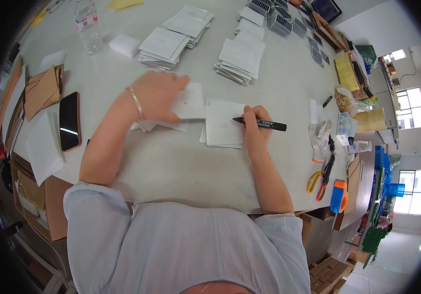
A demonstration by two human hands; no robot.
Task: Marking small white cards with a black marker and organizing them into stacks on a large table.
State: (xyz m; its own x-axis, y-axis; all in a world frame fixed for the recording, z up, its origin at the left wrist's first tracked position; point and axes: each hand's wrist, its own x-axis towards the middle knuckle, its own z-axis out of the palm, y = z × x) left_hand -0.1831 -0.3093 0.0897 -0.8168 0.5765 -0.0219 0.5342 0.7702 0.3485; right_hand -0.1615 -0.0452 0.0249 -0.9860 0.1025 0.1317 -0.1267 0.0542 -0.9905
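Note:
My right hand (257,134) grips a black marker pen (271,125), its tip at a square white paper packet (225,130) on top of a small pile. Short dark strokes show on that packet. To the left, my left hand (157,97) is blurred by motion, thumb and fingers round the edges of another white packet (194,100). More white sheets stick out beneath this hand. Beyond both hands stand stacks of similar packets, one pair at the left (160,46) and another row at the right (237,59), with small marks on their tops.
At the left lie a phone (69,121), torn cardboard (42,90) and white sheets; a water bottle (88,29) stands behind. On the right are pliers (327,171), a glove (319,139), a tape roll (339,196) and a marker cap (327,101). Grey slotted parts (280,23) sit far right.

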